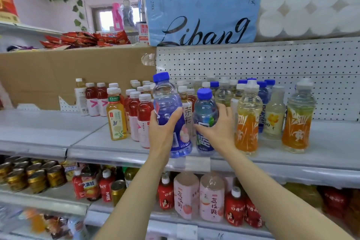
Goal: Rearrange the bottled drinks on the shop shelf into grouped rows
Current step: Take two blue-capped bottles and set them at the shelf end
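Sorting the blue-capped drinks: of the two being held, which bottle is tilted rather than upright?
The purple-labelled bottle in the left hand leans left. The other blue-capped bottle, in the right hand, is upright.

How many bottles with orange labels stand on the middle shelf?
2. One orange-label bottle stands just right of the right hand; the other orange-label bottle stands farther right, near the shelf front. More may be hidden behind.
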